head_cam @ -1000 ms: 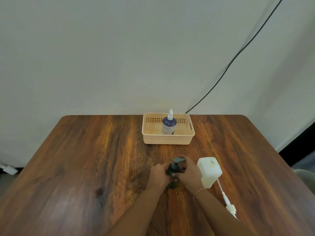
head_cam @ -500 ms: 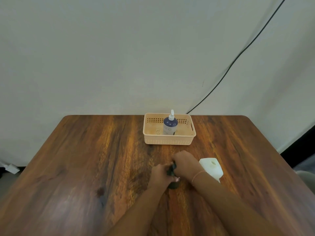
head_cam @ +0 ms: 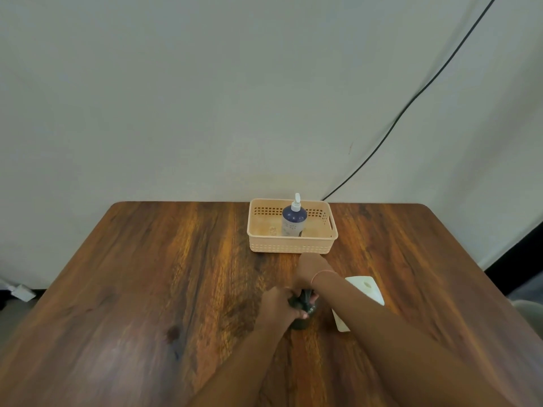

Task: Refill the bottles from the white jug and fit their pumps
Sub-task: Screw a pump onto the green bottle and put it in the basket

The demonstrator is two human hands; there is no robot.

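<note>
A small dark bottle (head_cam: pixel 304 317) stands on the wooden table (head_cam: pixel 147 289) in front of me. My left hand (head_cam: pixel 276 304) is wrapped around its body. My right hand (head_cam: pixel 311 270) bends over it from the far side, fingers closed on the dark pump (head_cam: pixel 307 296) at its neck. The white jug (head_cam: pixel 365 287) stands just right of the bottle, mostly hidden behind my right forearm. A blue bottle (head_cam: pixel 293 223) with a white pump fitted stands upright in the peach basket (head_cam: pixel 291 247) at the table's far edge.
A black cable (head_cam: pixel 411 104) runs down the wall behind the basket. The table's right edge lies close to the jug, and a dark gap shows beyond it.
My right hand has twisted around the pump, its wrist swinging toward the basket. My forearm now covers most of the jug and the loose white pump that lay by it.
</note>
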